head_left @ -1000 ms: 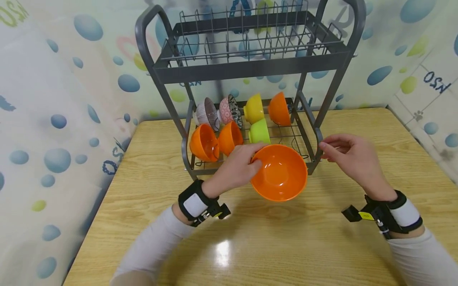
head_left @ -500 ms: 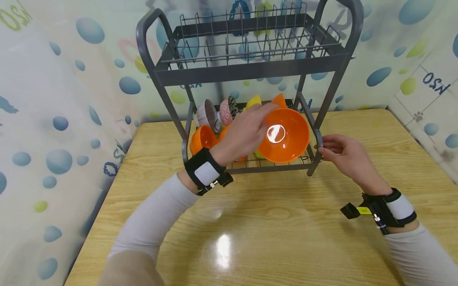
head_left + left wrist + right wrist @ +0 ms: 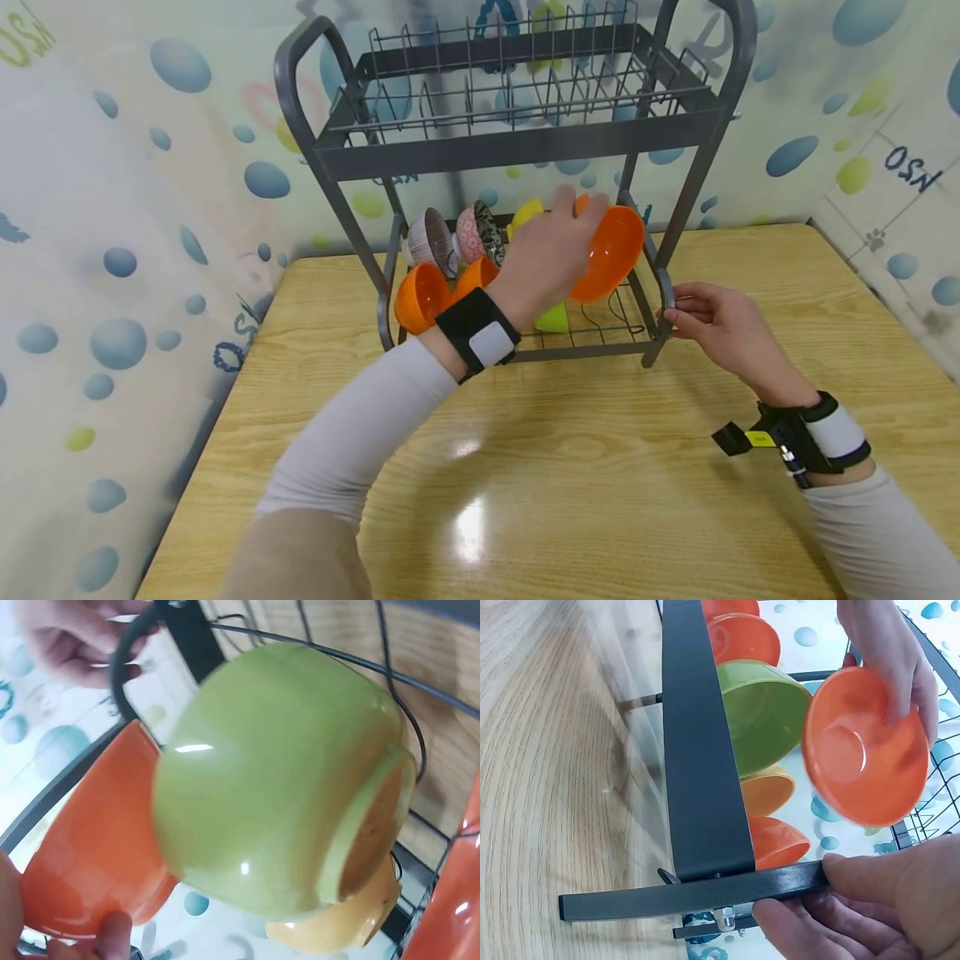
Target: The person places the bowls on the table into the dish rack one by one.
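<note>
My left hand [image 3: 547,262] holds an orange bowl [image 3: 613,250] by its rim, inside the lower tier of a dark two-tier dish rack [image 3: 517,152]. In the right wrist view, the thumb lies inside this tilted bowl [image 3: 855,750]. A green bowl [image 3: 277,780] is close to the held one, largely hidden by my left hand in the head view. At the rack's right side, my right hand [image 3: 723,337] pinches the side frame [image 3: 697,896] between thumb and fingers.
Lower-tier bowls stand tilted on edge: a striped one [image 3: 432,242], a pink floral one [image 3: 474,233], a yellow one [image 3: 525,214] and orange ones [image 3: 422,298]. The upper tier has wire dividers [image 3: 510,100]. A wooden table [image 3: 600,467] supports the rack; a patterned wall stands behind.
My left hand has carried the orange bowl from in front of the rack up and back into the lower tier, tilting it sideways. My right hand has stayed at the side frame.
</note>
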A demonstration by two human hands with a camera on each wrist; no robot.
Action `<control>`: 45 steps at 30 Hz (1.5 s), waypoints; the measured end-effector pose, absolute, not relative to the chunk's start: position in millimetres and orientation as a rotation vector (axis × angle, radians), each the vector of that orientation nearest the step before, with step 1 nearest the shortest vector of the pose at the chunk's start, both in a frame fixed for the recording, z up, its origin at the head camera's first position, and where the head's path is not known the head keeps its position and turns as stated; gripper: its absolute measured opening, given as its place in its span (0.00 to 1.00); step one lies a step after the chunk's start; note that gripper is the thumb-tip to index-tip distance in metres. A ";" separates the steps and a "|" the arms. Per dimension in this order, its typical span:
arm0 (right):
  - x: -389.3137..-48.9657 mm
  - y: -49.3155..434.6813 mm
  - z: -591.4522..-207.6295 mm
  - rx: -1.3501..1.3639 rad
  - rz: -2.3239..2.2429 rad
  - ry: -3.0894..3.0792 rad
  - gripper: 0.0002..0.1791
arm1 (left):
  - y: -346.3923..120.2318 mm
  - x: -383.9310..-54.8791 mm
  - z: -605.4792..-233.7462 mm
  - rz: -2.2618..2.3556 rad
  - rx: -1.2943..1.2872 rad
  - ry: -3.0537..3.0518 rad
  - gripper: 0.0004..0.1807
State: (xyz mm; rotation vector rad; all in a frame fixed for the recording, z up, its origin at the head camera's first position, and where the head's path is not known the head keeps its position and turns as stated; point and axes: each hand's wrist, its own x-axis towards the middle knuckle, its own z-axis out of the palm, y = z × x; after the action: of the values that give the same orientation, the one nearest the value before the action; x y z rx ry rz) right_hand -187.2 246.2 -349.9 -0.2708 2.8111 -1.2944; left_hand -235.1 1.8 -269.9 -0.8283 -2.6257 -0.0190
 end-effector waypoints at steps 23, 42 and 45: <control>-188.2 244.3 -347.7 -0.303 -1.259 2.849 0.25 | 45.3 -244.8 -313.1 0.713 -0.722 -2.304 0.21; -188.1 245.6 -350.6 -0.283 -1.259 2.846 0.27 | 58.4 -240.4 -334.5 0.799 -0.699 -2.339 0.19; -188.2 245.3 -350.5 -0.261 -1.258 2.842 0.28 | 61.4 -238.5 -335.9 0.775 -0.680 -2.348 0.19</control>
State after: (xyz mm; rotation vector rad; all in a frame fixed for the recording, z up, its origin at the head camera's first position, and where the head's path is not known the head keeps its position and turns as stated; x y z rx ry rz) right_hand -188.2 245.3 -350.5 -0.2606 2.8418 -1.2577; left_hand -238.5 61.4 -335.9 -0.6795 -2.3481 0.7753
